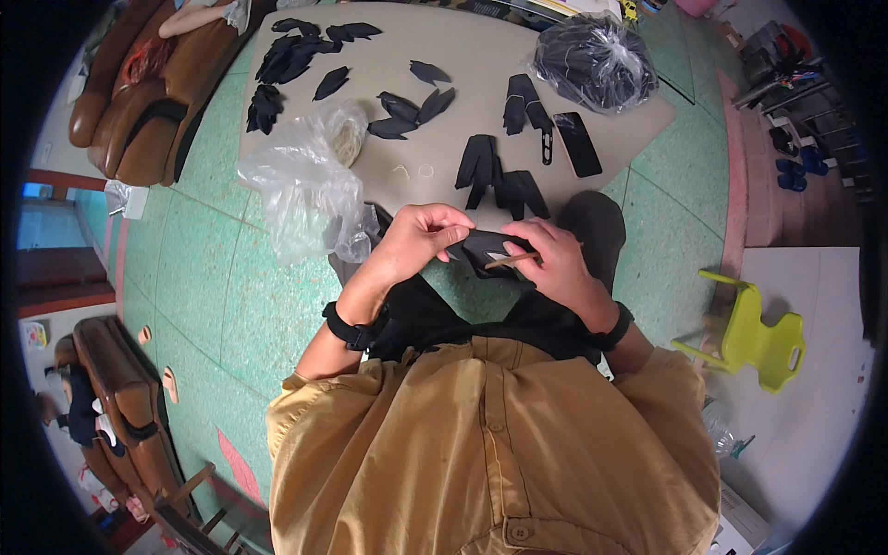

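Between my hands, over my lap at the table's near edge, is a black fabric piece [477, 247] with a small whitish patch showing. My left hand [413, 244] pinches its left end between thumb and fingers. The fingers of my right hand [557, 263] close on its right end and also hold a thin brown stick [511, 261] that slants across the piece. Just beyond my hands lie folded black pieces [477, 165] and more black pieces [522, 192]. Two pale loops, perhaps rubber bands [425, 170], rest on the table further left.
The beige table [481, 55] carries several black pieces [287, 55] at far left, a clear plastic bag [310, 176], a phone [577, 144], a slim black tool [547, 146] and a stuffed bag [595, 63]. A green chair [754, 338] stands right; a brown sofa [153, 102] is left, with another person's arm [194, 18].
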A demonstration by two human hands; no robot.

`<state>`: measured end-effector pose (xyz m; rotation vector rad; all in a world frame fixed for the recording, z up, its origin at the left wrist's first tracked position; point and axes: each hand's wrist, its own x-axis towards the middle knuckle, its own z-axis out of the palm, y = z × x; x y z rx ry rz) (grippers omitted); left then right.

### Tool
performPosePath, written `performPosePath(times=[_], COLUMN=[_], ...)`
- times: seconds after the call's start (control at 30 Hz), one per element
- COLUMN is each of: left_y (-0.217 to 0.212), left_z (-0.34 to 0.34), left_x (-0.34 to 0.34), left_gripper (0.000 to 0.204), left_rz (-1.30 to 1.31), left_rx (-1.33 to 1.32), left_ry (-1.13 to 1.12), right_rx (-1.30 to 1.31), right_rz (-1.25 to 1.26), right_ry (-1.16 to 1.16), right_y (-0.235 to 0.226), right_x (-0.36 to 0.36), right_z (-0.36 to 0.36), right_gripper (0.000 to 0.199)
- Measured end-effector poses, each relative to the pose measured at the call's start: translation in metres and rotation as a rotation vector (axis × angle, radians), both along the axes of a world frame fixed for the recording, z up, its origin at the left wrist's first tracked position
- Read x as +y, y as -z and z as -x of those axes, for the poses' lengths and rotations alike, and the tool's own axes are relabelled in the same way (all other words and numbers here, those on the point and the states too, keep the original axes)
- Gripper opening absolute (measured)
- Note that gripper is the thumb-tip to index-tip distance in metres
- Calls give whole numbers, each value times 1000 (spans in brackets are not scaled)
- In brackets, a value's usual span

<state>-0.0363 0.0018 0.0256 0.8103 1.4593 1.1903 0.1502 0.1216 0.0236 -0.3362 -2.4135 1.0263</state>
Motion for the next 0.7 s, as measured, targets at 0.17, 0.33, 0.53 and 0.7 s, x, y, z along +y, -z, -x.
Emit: performPosePath(times=[0.17,0.33,0.53,0.7], left_y=[-6,-4,-10,-16], left_z=[-2,0,-7,-13], left_x=[-7,-9,-8,-9], left_gripper=[10,11,11,11], left_rz=[-2,-93,-71,-131], left_rx=[46,75,184,383], left_ry=[151,203,199,184], right_rx=[-42,-8,32,63], right_rz=[-146,-409,-544,-344], right_ry=[-99,-264,-288,-157], right_y=[-1,-10,-16,-15], right_x=[-1,3,4,-1], right_z=[-10,-14,-14,-11], right_gripper=[22,23,20,20])
